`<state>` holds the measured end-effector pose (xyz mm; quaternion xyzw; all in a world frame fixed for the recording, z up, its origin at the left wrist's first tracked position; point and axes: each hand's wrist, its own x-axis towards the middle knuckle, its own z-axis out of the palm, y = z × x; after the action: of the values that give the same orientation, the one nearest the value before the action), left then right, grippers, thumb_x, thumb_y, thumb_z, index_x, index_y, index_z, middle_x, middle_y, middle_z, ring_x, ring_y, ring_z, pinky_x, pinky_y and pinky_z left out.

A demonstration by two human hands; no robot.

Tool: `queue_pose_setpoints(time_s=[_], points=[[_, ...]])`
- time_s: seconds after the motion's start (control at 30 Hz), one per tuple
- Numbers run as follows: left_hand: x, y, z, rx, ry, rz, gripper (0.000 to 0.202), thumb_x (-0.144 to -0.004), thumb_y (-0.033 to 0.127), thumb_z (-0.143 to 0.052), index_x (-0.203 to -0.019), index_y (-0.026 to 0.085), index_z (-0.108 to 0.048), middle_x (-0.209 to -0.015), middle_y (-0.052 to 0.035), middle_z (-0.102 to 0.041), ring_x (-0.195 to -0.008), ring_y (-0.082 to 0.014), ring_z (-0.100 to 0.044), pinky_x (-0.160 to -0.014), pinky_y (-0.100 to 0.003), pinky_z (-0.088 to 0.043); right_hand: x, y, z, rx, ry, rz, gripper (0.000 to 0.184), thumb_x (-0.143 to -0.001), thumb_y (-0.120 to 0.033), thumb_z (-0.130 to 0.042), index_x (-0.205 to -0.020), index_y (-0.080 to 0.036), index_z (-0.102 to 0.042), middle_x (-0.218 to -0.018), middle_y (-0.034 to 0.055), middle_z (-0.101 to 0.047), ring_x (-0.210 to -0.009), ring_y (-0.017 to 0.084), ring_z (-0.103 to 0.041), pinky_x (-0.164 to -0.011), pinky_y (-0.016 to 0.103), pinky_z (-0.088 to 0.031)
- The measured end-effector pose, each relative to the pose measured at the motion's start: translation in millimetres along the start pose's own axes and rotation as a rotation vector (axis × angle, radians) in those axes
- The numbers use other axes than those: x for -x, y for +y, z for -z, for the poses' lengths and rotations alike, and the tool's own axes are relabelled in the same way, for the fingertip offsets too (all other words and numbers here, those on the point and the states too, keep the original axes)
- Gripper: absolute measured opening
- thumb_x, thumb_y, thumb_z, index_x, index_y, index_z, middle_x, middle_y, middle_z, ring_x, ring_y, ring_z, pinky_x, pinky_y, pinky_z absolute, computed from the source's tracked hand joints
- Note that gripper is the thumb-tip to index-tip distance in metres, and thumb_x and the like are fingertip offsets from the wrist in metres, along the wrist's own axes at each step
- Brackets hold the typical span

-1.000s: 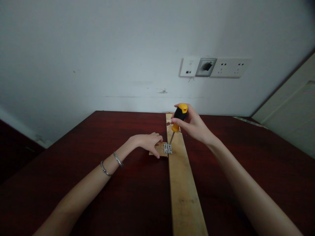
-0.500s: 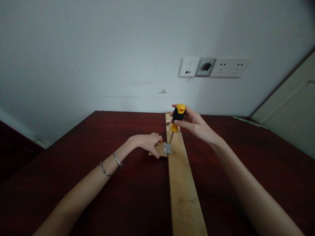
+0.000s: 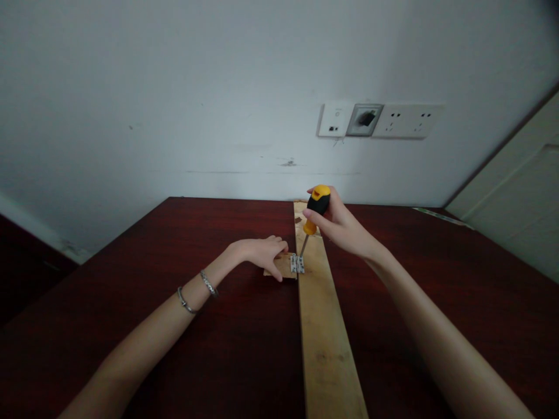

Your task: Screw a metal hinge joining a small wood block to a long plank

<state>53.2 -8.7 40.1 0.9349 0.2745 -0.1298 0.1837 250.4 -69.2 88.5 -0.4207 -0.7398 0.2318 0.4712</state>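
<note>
My right hand (image 3: 338, 225) grips a screwdriver with a yellow and black handle (image 3: 318, 205), its thin steel shaft (image 3: 303, 245) slanting down with the tip at a steel hinge (image 3: 297, 264). The hinge lies flat, its leaves spanning the joint between a small wood piece (image 3: 283, 266) and a long pale pine board (image 3: 325, 326). My left hand (image 3: 262, 253) presses down on the small piece, close to the hinge. The hinge's screw holes are too small to make out.
Everything lies on a dark red wooden table (image 3: 174, 326), whose far edge meets a white wall. A row of wall sockets (image 3: 379, 121) sits above it. A cream door panel (image 3: 510, 192) stands at the right. Two metal bracelets circle my left wrist.
The screwdriver handle has turned a little in my right hand, with the wrist rolling. Its tip stays at the hinge. My left hand and the wood have not moved.
</note>
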Motion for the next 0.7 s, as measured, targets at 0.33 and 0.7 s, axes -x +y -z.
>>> queue_pose_setpoints(time_s=[0.33, 0.7], points=[[-1.6, -1.7, -1.3, -0.021, -0.012, 0.002, 0.07, -0.061, 0.063, -0.062, -0.11, 0.017, -0.045, -0.11, -0.0096, -0.047, -0.101, -0.0248, -0.042, -0.083, -0.032, -0.038, 0.9, -3.0, 5.7, -0.161, -0.072, -0.012, 0.03, -0.084, -0.034, -0.052, -0.111, -0.023, -0.043, -0.101, 0.0053, -0.058, -0.095, 0.021, -0.055, -0.083, 0.038, -0.046], [-3.0, -3.4, -2.7, -0.012, 0.009, -0.013, 0.068, -0.061, 0.061, -0.064, -0.108, 0.016, -0.046, -0.109, -0.0099, -0.047, -0.099, -0.0252, -0.043, -0.079, -0.031, -0.038, 0.1, -0.4, 2.1, -0.158, 0.025, 0.013, 0.031, -0.081, -0.037, -0.059, -0.106, -0.024, -0.047, -0.099, 0.0034, -0.056, -0.09, 0.02, -0.057, -0.076, 0.034, -0.049]])
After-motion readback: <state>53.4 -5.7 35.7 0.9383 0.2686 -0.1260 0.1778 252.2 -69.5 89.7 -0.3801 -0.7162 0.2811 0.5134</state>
